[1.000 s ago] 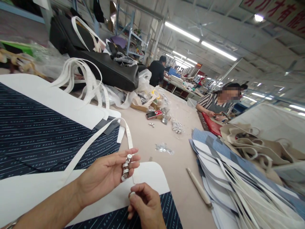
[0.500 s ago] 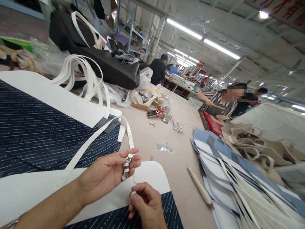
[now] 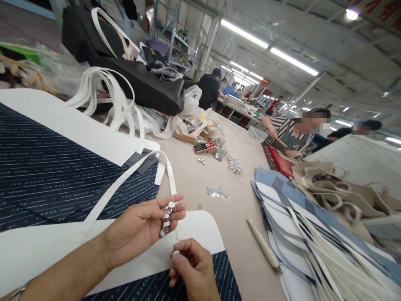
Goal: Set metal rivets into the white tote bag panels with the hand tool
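My left hand [image 3: 138, 230] is turned palm up, with several small metal snap fasteners [image 3: 166, 221] with white rims resting along its fingers. Between thumb and forefinger, my right hand [image 3: 196, 267] pinches a single snap fastener [image 3: 175, 253], showing a white round face. Both hands hover over a white-and-navy bag panel [image 3: 200, 228], whose navy part carries printed lettering. A white strap [image 3: 125, 177] loops up from this panel and passes behind my left fingers.
Loose metal discs [image 3: 217, 192], a bag of metal parts [image 3: 234, 164] and a red phone [image 3: 204, 146] lie ahead. A pale tapered tool [image 3: 263, 246] sits beside stacked panels [image 3: 282, 209] on the right. Black bags [image 3: 144, 85] stand left. Across the table, a person [image 3: 285, 129] holds a stick-like tool.
My hands and the snap fasteners stay almost still. Across the table, the person's raised hand and tool have shifted slightly; the view has tilted a little.
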Demonstrator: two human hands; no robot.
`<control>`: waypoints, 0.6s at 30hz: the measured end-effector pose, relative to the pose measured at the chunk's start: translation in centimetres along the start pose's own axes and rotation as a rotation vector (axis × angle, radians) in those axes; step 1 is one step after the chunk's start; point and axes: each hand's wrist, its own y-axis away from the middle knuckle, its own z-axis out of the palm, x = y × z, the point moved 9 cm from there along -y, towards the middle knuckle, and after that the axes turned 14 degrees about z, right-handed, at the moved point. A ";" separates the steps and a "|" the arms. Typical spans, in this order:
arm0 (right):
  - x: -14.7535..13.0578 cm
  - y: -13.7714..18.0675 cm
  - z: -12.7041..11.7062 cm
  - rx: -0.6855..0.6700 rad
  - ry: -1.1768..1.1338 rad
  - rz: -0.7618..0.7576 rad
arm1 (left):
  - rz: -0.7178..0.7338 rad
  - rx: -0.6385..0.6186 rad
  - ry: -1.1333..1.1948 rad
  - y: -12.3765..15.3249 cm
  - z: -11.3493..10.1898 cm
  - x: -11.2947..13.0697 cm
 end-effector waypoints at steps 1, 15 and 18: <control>0.0 0.0 0.0 -0.001 0.006 0.000 | 0.002 0.003 -0.006 -0.1 -0.1 -0.1; 0.2 -0.1 -0.2 0.033 -0.014 -0.008 | 0.004 -0.044 -0.004 0.0 -0.3 0.0; 0.8 -0.5 -0.5 0.028 -0.019 -0.019 | 0.009 -0.087 0.010 -0.1 -0.2 -0.1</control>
